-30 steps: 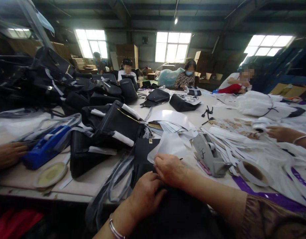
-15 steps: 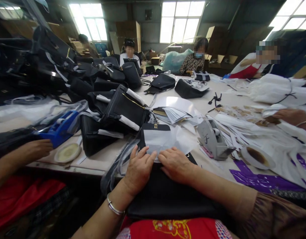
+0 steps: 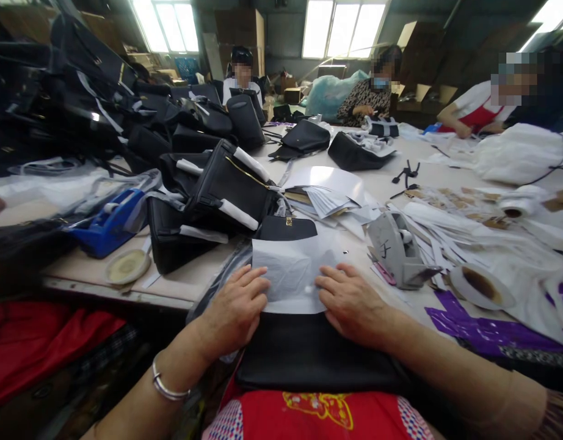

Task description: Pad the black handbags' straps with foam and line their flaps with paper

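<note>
A black handbag (image 3: pixel 309 351) lies flat across the table's near edge and my lap. A sheet of white tissue paper (image 3: pixel 293 272) covers its upper half, below the gold clasp (image 3: pixel 289 221). My left hand (image 3: pixel 233 308) rests with fingers stretched flat on the paper's left edge. My right hand (image 3: pixel 350 299) lies flat on the paper's right edge, fingers pointing left. Neither hand holds anything. A silver bangle (image 3: pixel 165 385) is on my left wrist.
Piled black bags (image 3: pixel 217 195) stand at the left with a blue tape dispenser (image 3: pixel 108 223). A grey tape dispenser (image 3: pixel 395 250), tape rolls (image 3: pixel 480 286) and paper strips (image 3: pixel 446 241) lie at the right. Purple plastic (image 3: pixel 474 327) lies near my right arm. Other people sit along the far side.
The camera has tipped down. My hands have spread apart across the tissue paper, smoothing it flat on the bag, which now sits nearer my lap.
</note>
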Available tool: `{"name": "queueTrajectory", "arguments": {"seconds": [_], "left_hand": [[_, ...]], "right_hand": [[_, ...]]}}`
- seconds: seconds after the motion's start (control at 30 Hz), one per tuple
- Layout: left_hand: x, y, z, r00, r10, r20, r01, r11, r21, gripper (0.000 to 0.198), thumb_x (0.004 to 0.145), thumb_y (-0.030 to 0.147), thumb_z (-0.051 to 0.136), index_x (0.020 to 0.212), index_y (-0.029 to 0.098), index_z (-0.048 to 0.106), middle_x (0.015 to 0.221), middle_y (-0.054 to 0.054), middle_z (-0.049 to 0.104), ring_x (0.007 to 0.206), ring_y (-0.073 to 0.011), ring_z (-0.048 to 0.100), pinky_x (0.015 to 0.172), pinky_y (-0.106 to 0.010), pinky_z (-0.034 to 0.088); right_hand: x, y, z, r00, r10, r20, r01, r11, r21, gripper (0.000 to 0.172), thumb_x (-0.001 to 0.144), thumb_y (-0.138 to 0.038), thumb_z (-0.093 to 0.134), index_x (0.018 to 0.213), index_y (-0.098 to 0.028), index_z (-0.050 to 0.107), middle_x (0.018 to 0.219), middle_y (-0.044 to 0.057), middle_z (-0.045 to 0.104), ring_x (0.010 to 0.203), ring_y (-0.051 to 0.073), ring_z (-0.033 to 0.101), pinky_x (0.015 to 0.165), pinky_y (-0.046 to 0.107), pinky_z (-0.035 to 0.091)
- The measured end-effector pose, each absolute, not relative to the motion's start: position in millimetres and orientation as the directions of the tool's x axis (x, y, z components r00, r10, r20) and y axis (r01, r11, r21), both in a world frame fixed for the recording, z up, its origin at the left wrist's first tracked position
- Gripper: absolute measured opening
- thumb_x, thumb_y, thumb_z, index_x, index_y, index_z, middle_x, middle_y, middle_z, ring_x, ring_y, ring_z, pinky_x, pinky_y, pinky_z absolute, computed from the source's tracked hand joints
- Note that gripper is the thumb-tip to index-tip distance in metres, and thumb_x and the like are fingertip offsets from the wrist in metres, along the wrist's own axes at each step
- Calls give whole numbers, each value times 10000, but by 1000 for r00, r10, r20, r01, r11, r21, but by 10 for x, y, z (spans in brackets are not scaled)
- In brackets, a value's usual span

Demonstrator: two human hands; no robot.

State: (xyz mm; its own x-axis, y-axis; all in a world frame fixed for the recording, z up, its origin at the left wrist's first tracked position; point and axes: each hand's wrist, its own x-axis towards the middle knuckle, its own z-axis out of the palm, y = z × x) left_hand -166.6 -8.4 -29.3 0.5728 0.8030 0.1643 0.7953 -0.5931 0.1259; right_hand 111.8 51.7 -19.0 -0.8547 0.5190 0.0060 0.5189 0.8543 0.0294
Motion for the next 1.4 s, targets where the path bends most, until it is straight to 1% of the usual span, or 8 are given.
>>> {"name": "queueTrajectory", "arguments": {"seconds": [0.27, 0.4, 0.5, 0.7, 0.83, 0.97, 1.23, 1.4], "left_hand": [[-1280, 207, 791, 663, 748, -18, 713, -625, 317, 568, 829, 662, 588, 1192, 233, 673, 1131, -70, 723, 1135, -280, 640, 986, -402, 480], [-761, 536, 784, 787, 615, -46, 568, -694, 443, 361, 993, 425, 419, 1092, 243, 715, 1027, -54, 751, 916, -219, 706, 796, -319, 527], [-587, 739, 174, 654, 747, -120, 740, -597, 311, 337, 972, 303, 432, 949, 149, 731, 933, -130, 752, 845, -269, 711, 764, -374, 544], [-759, 711, -855, 502, 851, 152, 782, -522, 340, 567, 965, 445, 472, 1415, 100, 475, 1481, -161, 495, 1408, -285, 407, 1180, -427, 318], [-777, 705, -886, 575, 813, 87, 759, -571, 312, 653, 957, 564, 417, 1498, 201, 379, 1571, -115, 380, 1442, -305, 348, 1187, -480, 272], [-737, 757, -883, 599, 801, 15, 765, -577, 285, 729, 947, 622, 366, 1547, 218, 275, 1618, -95, 289, 1474, -312, 277, 1187, -486, 240], [-736, 778, -909, 602, 797, -46, 774, -569, 277, 777, 943, 650, 332, 1574, 218, 188, 1626, -89, 271, 1494, -302, 229, 1195, -467, 215], [-691, 793, -905, 601, 797, -63, 783, -571, 248, 747, 939, 650, 350, 1575, 300, 175, 1621, -87, 285, 1483, -329, 249, 1174, -518, 240]], "right_hand": [[1028, 558, -287, -789, 603, -119, 607, 795, 6, 280, 864, -384, 594, 988, -159, 704, 1167, 172, 651, 1113, 368, 529, 885, 517, 407], [989, 547, -344, -775, 622, -108, 628, 778, -28, 314, 859, -315, 575, 1125, -190, 686, 1254, 161, 635, 1160, 389, 528, 941, 561, 393], [1060, 528, -308, -792, 607, -58, 610, 790, -63, 314, 842, -294, 602, 1108, -148, 683, 1205, 190, 654, 1157, 394, 545, 955, 572, 397], [1447, 718, -262, -520, 788, 329, 545, 603, -583, 190, 894, -338, 585, 970, -193, 681, 1121, 106, 703, 1076, 257, 631, 940, 398, 488], [1526, 1028, -422, -185, 981, 60, 616, 164, -770, 285, 905, -416, 549, 967, -181, 697, 877, 61, 735, 781, 210, 684, 694, 312, 537], [1431, 1265, -573, -216, 967, -139, 674, 45, -737, 289, 906, -379, 535, 972, -166, 718, 809, 40, 741, 696, 185, 676, 661, 284, 525], [1508, 1267, -736, -330, 944, 9, 693, 249, -677, 343, 844, -237, 614, 1172, -169, 689, 1149, 106, 703, 1050, 236, 642, 956, 347, 481], [1571, 1184, -975, -257, 966, -28, 699, 166, -696, 377, 851, -248, 621, 1225, -213, 656, 1116, 85, 720, 1021, 246, 660, 901, 361, 521]]}}
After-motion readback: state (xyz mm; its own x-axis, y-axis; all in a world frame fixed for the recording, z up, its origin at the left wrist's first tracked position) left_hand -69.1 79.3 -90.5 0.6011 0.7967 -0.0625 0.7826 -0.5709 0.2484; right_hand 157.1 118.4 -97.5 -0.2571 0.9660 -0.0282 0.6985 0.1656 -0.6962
